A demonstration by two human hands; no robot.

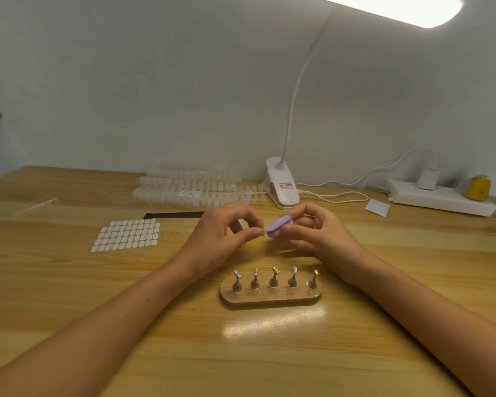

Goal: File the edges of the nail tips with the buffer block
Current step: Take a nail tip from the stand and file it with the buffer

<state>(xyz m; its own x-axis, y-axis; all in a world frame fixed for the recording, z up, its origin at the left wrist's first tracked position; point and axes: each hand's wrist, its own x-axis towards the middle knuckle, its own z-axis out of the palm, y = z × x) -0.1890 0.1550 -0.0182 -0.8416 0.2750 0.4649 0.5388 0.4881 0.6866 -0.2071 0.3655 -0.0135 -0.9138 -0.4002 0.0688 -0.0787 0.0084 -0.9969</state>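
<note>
Buffer block [277, 226] partly behind right hand [318, 233], lamp head [398, 7] cut off (top edge)

Left hand [221, 236], pinching a clear tip [262, 235], and right hand [317, 232], gripping the block [278, 226], meet over mid-table [69, 282], just behind a stand [270, 300] whose five upright pegs bar the straight way back toward the person. Open wood lies in front of the stand between the forearms, and outside both arms. At left, a sticker sheet [126, 234] and black bar [173, 215] lie flat. The back edge is crowded with nail-tip strips [189, 187], a lamp clamp [282, 186] with its neck rising, a looping cable [337, 197], a card [377, 207] and a power strip [441, 199].
</note>
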